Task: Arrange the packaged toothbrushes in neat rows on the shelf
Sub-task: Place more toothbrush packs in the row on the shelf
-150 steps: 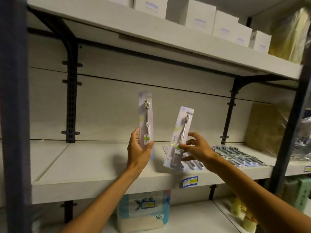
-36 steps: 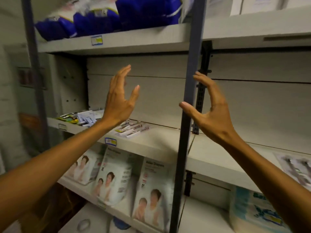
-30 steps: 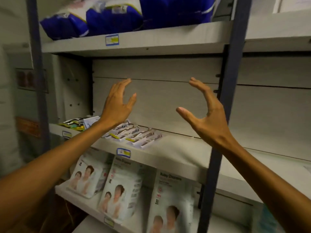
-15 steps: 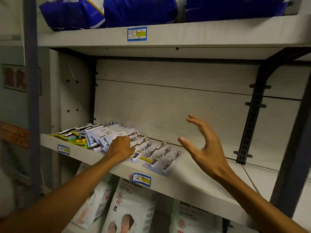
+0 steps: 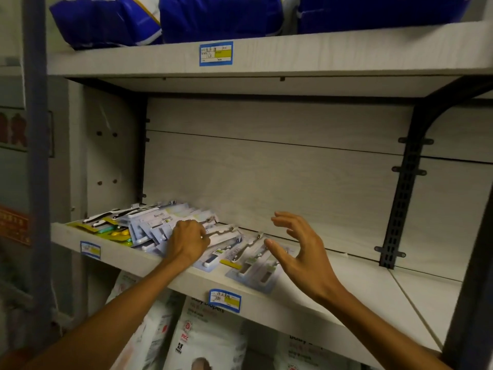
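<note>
A: The packaged toothbrushes point(image 5: 234, 252) lie flat on the shelf point(image 5: 333, 297), long axes running front to back, brush heads toward the rear wall.

B: The left hand point(image 5: 186, 243) has its fingers clenched onto the overlapping pile; the right hand point(image 5: 298, 252) hovers, fingers released and spread.

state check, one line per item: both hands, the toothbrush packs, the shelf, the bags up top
left hand: fingers curled, resting on the pile; grip unclear
right hand: open, spread above the flat packs
toothbrush pile: overlapping, untidy
flat toothbrush packs: lying side by side near the front edge
shelf: bare on the right part
blue bags: lying on the upper shelf
</note>
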